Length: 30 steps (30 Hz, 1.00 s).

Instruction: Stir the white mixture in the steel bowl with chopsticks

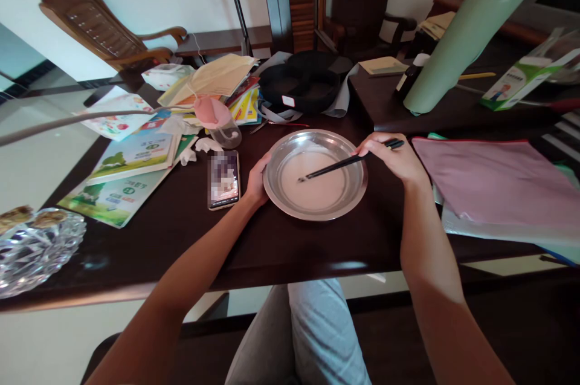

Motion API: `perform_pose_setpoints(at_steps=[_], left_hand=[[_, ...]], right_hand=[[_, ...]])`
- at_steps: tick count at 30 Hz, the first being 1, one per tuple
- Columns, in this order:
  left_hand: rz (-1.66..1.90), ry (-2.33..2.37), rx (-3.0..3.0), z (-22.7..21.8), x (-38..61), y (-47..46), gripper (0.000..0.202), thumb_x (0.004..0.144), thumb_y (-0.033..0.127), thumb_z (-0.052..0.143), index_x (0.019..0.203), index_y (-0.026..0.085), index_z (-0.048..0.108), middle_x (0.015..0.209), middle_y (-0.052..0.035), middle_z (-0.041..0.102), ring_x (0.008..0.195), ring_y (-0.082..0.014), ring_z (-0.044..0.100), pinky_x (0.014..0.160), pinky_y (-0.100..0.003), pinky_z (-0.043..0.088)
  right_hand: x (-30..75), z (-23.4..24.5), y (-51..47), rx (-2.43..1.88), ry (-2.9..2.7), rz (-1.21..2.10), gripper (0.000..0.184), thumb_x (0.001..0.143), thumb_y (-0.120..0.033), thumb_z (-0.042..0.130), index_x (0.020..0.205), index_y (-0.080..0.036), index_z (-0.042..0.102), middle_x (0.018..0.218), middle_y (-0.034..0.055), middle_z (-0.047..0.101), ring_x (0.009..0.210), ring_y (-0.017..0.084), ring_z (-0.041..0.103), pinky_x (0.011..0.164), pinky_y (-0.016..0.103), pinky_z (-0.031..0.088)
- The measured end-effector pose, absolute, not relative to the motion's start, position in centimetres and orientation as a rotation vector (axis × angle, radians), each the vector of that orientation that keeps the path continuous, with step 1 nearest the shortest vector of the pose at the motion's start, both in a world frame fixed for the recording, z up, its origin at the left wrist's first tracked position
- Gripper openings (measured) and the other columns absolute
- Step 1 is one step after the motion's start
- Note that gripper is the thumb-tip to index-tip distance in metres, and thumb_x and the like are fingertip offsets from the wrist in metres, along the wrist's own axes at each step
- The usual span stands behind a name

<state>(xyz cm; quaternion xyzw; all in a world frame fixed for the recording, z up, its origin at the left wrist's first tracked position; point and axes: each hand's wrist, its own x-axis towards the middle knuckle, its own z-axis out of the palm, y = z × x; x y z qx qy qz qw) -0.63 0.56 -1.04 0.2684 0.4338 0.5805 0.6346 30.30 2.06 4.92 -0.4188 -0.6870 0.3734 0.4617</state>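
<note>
A round metal bowl (361, 188) stands on the dark table in front of me, with a pale, milky liquid (312, 191) in it. My left hand (259, 179) grips the bowl's left rim, its fingers partly hidden behind the wall. Black chopsticks (338, 166) are held in my closed right hand (392, 155) above the bowl's right edge. They slant down to the left, and their tips meet the liquid near the middle. A phone (225, 179) with a lit screen lies just left of my left hand.
Behind the bowl are a black bag (301, 80) and a pink-lidded cup (220, 122). Books (122, 176) and a glass dish (43, 252) are on the left. On the right are a tall green thermos (466, 46) and a pink zip pouch (493, 176).
</note>
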Motion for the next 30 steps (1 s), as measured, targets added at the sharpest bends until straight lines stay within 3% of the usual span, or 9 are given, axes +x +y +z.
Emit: perform_pose_setpoints(at_steps=[5, 8, 12, 17, 22, 26, 30], left_hand=[[1.315, 0.972, 0.616, -0.9, -0.6, 0.5, 0.025, 0.076, 0.04, 0.076, 0.09, 0.019, 0.073, 0.092, -0.0054, 0.08, 0.108, -0.0329, 0.073, 0.094, -0.043, 0.058], [1.318, 0.974, 0.619, -0.7, -0.6, 0.4, 0.024, 0.077, 0.039, 0.075, 0.091, 0.019, 0.073, 0.094, -0.0053, 0.08, 0.108, -0.0324, 0.073, 0.093, -0.042, 0.058], [1.322, 0.989, 0.639, -0.9, -0.6, 0.5, 0.03, 0.077, 0.039, 0.075, 0.099, 0.019, 0.075, 0.095, -0.0055, 0.079, 0.104, -0.0309, 0.073, 0.093, -0.041, 0.057], [1.327, 0.976, 0.63, -1.2, -0.7, 0.6, 0.042, 0.078, 0.041, 0.076, 0.114, 0.02, 0.075, 0.094, -0.0043, 0.08, 0.099, -0.0296, 0.074, 0.091, -0.042, 0.057], [1.32, 0.96, 0.61, -1.2, -0.8, 0.6, 0.031, 0.079, 0.037, 0.073, 0.103, 0.018, 0.076, 0.09, -0.0049, 0.08, 0.101, -0.031, 0.074, 0.092, -0.042, 0.058], [1.335, 0.953, 0.628, -1.1, -0.7, 0.6, 0.027, 0.079, 0.034, 0.072, 0.1, 0.019, 0.076, 0.092, -0.0051, 0.08, 0.105, -0.0308, 0.073, 0.093, -0.042, 0.058], [1.326, 0.963, 0.641, -1.0, -0.7, 0.6, 0.026, 0.077, 0.035, 0.074, 0.097, 0.019, 0.076, 0.095, -0.0052, 0.08, 0.107, -0.0315, 0.073, 0.094, -0.042, 0.058]], right_hand=[[31.4, 4.7, 2.3, -1.106, -1.525, 0.786, 0.046, 0.08, -0.07, 0.075, 0.061, -0.027, 0.075, 0.068, 0.0021, 0.078, 0.074, 0.024, 0.076, 0.084, 0.041, 0.059], [31.8, 4.7, 2.2, -1.08, -1.522, 0.869, 0.048, 0.081, -0.069, 0.075, 0.057, -0.027, 0.072, 0.062, 0.0018, 0.075, 0.067, 0.023, 0.075, 0.078, 0.04, 0.059], [30.5, 4.8, 2.0, -1.015, -1.671, 0.986, 0.045, 0.08, -0.069, 0.075, 0.062, -0.028, 0.076, 0.07, 0.0022, 0.078, 0.074, 0.024, 0.076, 0.081, 0.039, 0.06], [31.0, 4.6, 2.4, -1.081, -1.605, 0.813, 0.041, 0.084, -0.065, 0.074, 0.066, -0.028, 0.076, 0.073, 0.0024, 0.079, 0.079, 0.024, 0.077, 0.086, 0.04, 0.059], [31.9, 4.5, 2.2, -1.067, -1.555, 0.865, 0.047, 0.084, -0.067, 0.073, 0.059, -0.027, 0.072, 0.063, 0.0016, 0.074, 0.068, 0.023, 0.076, 0.078, 0.04, 0.059], [30.3, 4.9, 2.0, -1.017, -1.691, 0.967, 0.046, 0.08, -0.071, 0.074, 0.064, -0.028, 0.076, 0.072, 0.0021, 0.079, 0.078, 0.025, 0.077, 0.084, 0.04, 0.06], [30.4, 5.0, 2.1, -1.068, -1.633, 0.843, 0.043, 0.081, -0.069, 0.075, 0.065, -0.029, 0.077, 0.074, 0.0026, 0.08, 0.081, 0.025, 0.078, 0.089, 0.042, 0.06]])
